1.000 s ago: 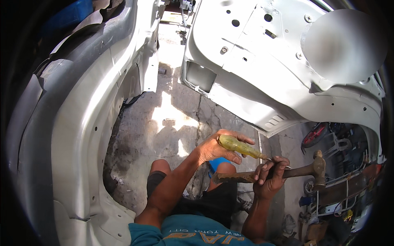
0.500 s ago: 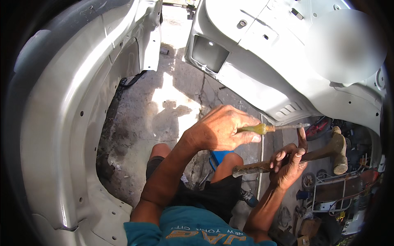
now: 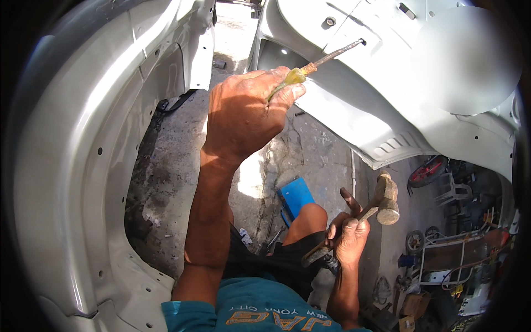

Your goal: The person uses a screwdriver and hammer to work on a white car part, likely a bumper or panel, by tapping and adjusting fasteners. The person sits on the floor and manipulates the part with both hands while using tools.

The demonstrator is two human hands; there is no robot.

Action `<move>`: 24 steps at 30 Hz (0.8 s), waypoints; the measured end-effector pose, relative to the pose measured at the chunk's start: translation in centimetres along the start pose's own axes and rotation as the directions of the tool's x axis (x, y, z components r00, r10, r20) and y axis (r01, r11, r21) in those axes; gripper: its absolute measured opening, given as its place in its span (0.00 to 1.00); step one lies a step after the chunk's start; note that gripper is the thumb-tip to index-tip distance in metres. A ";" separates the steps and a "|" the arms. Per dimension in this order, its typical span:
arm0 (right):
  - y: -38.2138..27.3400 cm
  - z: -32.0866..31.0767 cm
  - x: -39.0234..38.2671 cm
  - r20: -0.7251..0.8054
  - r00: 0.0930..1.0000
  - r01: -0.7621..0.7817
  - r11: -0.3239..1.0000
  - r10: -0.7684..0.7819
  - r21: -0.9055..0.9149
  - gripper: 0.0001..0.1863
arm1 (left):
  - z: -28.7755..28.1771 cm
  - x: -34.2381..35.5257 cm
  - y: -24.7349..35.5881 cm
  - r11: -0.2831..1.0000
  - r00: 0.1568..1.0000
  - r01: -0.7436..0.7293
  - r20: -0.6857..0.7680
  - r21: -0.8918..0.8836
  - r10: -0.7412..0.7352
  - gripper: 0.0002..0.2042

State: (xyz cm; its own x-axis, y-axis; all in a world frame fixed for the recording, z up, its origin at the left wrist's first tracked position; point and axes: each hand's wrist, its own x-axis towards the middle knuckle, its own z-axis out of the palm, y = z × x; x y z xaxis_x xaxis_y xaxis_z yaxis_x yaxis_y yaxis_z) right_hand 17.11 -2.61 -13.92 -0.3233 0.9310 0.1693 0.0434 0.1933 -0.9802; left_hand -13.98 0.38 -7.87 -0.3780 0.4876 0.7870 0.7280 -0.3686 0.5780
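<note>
My left hand (image 3: 243,113) is closed around the yellow handle of a screwdriver (image 3: 326,60). Its long, worn shaft slants up and right, and the tip appears at a small dark hole in the white vehicle door panel (image 3: 354,102); whether it is inside I cannot tell. Lower right, my right hand (image 3: 349,238) grips a hammer (image 3: 387,203) partway along the handle, one finger stretched out. The hammer's rusty metal head points up, away from the panel, and its handle end hangs over my lap.
Grey-white vehicle bodywork (image 3: 72,182) curves along the left. A blue box-like object (image 3: 297,196) lies on the concrete floor by my knee. At the right are a white chair (image 3: 453,191), a metal-framed cart (image 3: 451,249), cardboard boxes (image 3: 415,304) and a red-rimmed wheel (image 3: 428,171).
My left hand has lifted the screwdriver up and left, bringing its tip to the door panel's hole. My right hand has shifted left and slightly down with the hammer.
</note>
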 end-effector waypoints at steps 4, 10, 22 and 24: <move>0.3 0.0 -0.3 -0.010 0.999 -0.030 0.999 0.030 -0.021 0.44 | 0.2 0.0 -0.4 0.996 0.995 -0.087 -0.046 0.029 0.089 0.13; 0.4 0.1 -0.8 0.042 0.994 -0.102 0.991 0.106 -0.088 0.42 | -0.7 0.5 0.3 0.997 0.997 -0.073 -0.011 -0.005 0.073 0.12; -0.9 0.8 -2.4 0.297 0.905 -0.309 0.950 0.306 -0.036 0.25 | -1.4 1.1 1.1 0.999 0.994 0.033 0.099 0.002 -0.033 0.15; -0.8 1.2 -2.4 0.279 0.950 -0.142 0.990 0.139 -0.010 0.19 | -1.5 1.3 1.1 0.998 0.989 0.069 0.134 0.012 -0.070 0.17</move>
State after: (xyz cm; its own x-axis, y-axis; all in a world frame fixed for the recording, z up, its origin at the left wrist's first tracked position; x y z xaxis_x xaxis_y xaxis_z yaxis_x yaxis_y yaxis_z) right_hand 16.68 -5.41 -13.62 -0.5646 0.8254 -0.0040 0.0983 0.0624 -0.9932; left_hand -14.49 -0.56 -5.91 -0.3482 0.6135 0.7088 0.7073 -0.3243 0.6282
